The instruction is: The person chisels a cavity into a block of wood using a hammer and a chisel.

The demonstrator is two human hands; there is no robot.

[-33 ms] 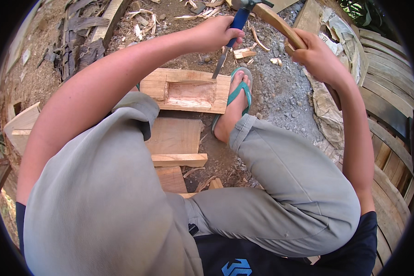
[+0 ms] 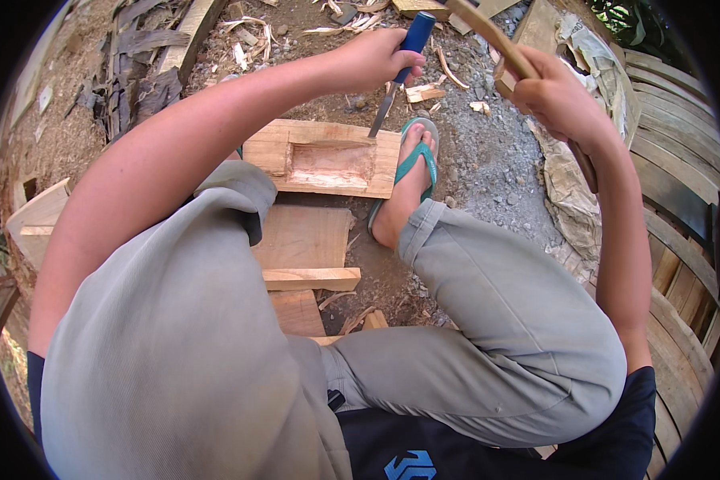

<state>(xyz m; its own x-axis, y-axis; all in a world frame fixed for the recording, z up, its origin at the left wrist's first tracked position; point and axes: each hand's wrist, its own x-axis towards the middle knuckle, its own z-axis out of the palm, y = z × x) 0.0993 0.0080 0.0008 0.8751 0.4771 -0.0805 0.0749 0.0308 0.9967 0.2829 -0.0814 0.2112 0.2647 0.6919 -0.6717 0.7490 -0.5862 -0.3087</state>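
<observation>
Chisel (image 2: 398, 64) gripped by left hand (image 2: 376, 58), tip on hollowed board (image 2: 324, 158).

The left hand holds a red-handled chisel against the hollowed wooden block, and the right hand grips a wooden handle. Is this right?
Not quite: the head view shows the chisel handle is blue, not red. The left hand does set it against the hollowed wooden block, and the right hand grips a wooden handle.

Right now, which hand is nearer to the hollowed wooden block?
Left. The left hand grips the blue-handled chisel whose tip touches the wooden block at its right end. The right hand is raised off to the right, holding a wooden handle.
</observation>
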